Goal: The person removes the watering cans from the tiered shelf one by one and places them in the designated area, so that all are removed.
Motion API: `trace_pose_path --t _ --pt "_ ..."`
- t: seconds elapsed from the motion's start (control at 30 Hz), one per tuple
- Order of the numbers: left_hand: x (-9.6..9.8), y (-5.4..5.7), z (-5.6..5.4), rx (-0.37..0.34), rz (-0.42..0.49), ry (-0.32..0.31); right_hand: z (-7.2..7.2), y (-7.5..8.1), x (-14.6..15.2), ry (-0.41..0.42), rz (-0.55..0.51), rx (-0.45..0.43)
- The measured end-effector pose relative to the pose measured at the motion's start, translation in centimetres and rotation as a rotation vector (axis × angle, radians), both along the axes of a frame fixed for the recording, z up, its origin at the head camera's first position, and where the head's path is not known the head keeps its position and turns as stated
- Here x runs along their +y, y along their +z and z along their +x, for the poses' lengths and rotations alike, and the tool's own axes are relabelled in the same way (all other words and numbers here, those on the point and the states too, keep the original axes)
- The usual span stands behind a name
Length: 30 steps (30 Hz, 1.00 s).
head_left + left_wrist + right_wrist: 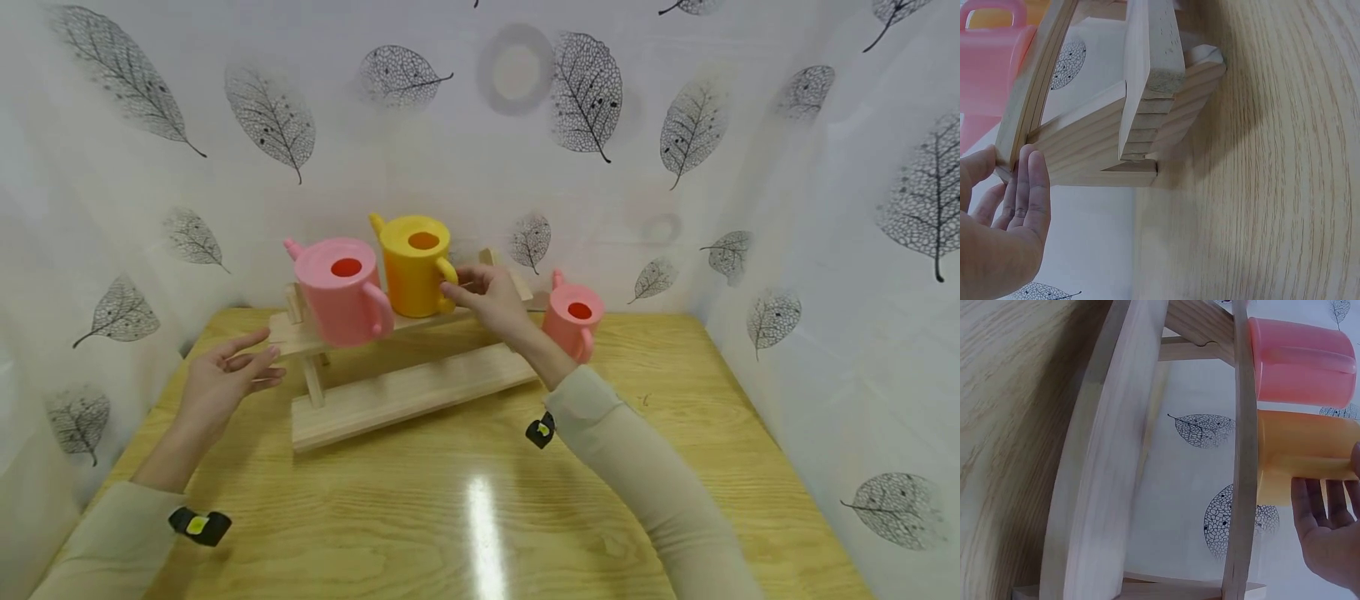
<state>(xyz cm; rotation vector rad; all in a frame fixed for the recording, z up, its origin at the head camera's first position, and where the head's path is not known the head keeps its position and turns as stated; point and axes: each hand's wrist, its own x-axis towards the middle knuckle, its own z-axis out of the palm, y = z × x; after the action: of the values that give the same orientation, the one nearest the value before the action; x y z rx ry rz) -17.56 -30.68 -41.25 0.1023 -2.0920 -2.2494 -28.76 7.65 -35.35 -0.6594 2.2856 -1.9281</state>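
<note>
My right hand (pixel 495 304) pinches the handle of a yellow watering can (pixel 412 271), which stands upright on the upper plank of a two-tier wooden rack (pixel 420 398). Beside it on the same plank is a pink watering can (pixel 341 300), its handle towards me. My left hand (pixel 1007 219) holds the left end of that upper plank (pixel 1029 75), thumb on top and fingers underneath. In the right wrist view the fingers lie along the yellow can's handle, and the thumb is mostly cut off by the frame.
A second, smaller-looking pink watering can (pixel 573 312) stands right of the rack, partly behind my right forearm. The rack rests on a wood-grain table (pixel 420 517). A white leaf-printed curtain (pixel 465 167) encloses the back and sides.
</note>
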Motion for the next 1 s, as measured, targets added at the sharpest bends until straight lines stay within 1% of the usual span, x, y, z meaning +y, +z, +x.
trace_pose_path --t 0.1,0.2,0.33,0.43,0.53,0.63,0.8,0.9,1.0 --pt "0.0 0.0 0.0 -0.004 0.006 -0.003 0.0 0.1 -0.1 0.016 0.027 0.009" --pt "0.0 0.0 0.0 -0.006 0.013 -0.009 0.4 0.3 0.2 0.008 0.047 0.030" --pt "-0.1 0.0 0.0 -0.001 -0.002 -0.008 1.2 0.6 1.3 -0.021 0.067 0.040" --pt "-0.1 0.0 0.0 -0.002 -0.005 -0.004 2.1 0.7 2.8 -0.043 0.073 0.027" --pt "-0.1 0.1 0.0 -0.010 -0.005 -0.003 3.2 0.8 4.9 -0.065 0.066 0.033" --pt "-0.1 0.1 0.1 -0.017 0.000 -0.003 4.3 0.8 7.4 -0.075 0.027 0.074" --pt "0.0 0.1 0.1 -0.014 0.002 -0.004 5.8 0.6 12.5 -0.131 -0.020 0.141" --pt "0.1 0.1 0.1 -0.006 0.001 -0.003 6.2 0.4 15.6 -0.167 -0.049 0.140" --pt "0.2 0.1 0.1 0.001 -0.003 -0.002 6.5 0.2 18.7 -0.191 -0.103 0.117"
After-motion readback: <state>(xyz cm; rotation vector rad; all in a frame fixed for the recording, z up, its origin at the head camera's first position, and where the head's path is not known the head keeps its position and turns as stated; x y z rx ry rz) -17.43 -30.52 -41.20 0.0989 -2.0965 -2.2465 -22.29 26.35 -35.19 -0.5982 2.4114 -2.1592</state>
